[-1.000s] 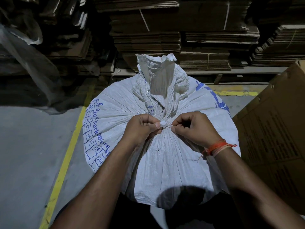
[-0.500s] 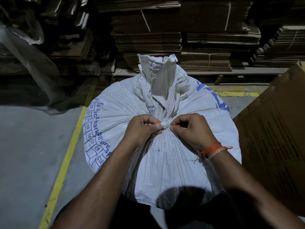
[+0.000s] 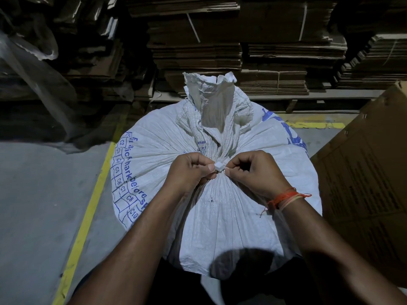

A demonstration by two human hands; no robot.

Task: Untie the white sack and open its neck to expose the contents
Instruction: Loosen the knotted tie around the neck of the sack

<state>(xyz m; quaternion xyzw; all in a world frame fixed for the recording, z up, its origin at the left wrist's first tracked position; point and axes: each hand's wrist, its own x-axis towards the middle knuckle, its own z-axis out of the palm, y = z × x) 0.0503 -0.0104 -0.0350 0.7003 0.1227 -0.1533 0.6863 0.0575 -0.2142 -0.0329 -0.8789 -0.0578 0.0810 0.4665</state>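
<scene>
Woven white sack, standing full on the floor before stacked cardboard, looks soft, crinkly and heavy, best taken at its cinched neck, where left hand and right hand pinch the small white tie.

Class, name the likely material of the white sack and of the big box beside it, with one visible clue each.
White sack: probably woven plastic fabric, matte; fine weave texture and crisp pleats at the tied neck. Big box: brown corrugated cardboard, dull; flat printed panel with staples.

Dim, shadowy scene; wide-angle bending at edges, focus sharp.
</scene>
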